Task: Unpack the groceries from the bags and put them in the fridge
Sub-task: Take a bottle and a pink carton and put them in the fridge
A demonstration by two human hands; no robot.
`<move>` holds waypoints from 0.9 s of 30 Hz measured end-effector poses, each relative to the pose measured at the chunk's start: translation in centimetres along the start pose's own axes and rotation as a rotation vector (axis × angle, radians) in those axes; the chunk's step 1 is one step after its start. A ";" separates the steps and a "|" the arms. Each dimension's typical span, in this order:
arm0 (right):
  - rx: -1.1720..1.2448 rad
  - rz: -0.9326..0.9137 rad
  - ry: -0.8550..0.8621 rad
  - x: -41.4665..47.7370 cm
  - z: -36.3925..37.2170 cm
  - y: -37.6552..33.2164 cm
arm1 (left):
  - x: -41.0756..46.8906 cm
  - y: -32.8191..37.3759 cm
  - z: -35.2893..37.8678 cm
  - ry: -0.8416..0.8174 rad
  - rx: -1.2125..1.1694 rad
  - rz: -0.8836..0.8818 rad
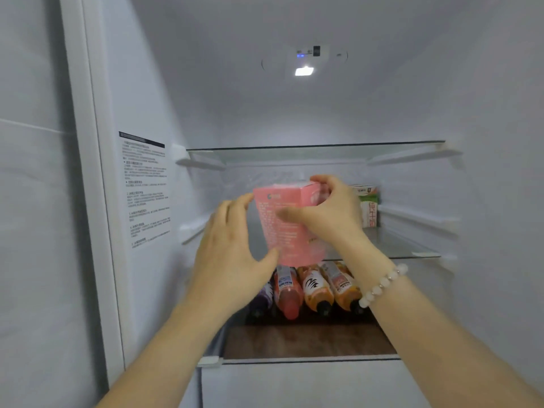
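Note:
I hold a pink carton (282, 231) upright inside the open fridge, just above the front edge of the middle glass shelf (406, 245). My right hand (329, 213) grips its top right corner, thumb across the front. My left hand (232, 251) cups its lower left side, fingers spread and thumb under the bottom edge. A green and white carton (369, 206) stands at the back right of that shelf. On the shelf below, several drink bottles (316, 290) lie on their sides, caps toward me.
The upper glass shelf (315, 147) spans the fridge above my hands. A printed label (145, 189) is stuck on the left inner wall. The fridge lamp (304, 71) glows in the ceiling. A wood-patterned shelf front (309, 341) lies below the bottles.

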State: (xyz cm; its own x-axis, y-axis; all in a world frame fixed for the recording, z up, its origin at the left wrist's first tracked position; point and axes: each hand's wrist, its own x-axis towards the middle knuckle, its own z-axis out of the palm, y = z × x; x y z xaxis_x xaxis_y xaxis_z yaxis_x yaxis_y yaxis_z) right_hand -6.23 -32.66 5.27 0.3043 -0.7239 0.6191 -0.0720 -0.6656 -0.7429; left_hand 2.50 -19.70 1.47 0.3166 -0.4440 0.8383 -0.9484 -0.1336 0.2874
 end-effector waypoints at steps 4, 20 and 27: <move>-0.094 -0.003 0.049 0.6 2.7 0.0 | 2.2 0.3 2.2 -0.085 0.233 0.088; -0.398 -0.088 -0.352 2.9 0.9 0.0 | 8.3 -2.2 2.8 -0.273 0.376 0.029; -0.345 -0.229 -0.487 2.5 0.9 0.6 | 11.2 -2.1 2.2 -0.398 0.942 0.199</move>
State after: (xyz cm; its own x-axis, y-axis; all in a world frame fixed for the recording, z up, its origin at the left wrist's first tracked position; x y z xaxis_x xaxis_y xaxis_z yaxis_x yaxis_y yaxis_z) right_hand -4.63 -34.70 6.13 0.7394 -0.4450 0.5052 -0.2312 -0.8726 -0.4303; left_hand 7.96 -26.32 9.27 0.2876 -0.7708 0.5684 -0.6654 -0.5877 -0.4603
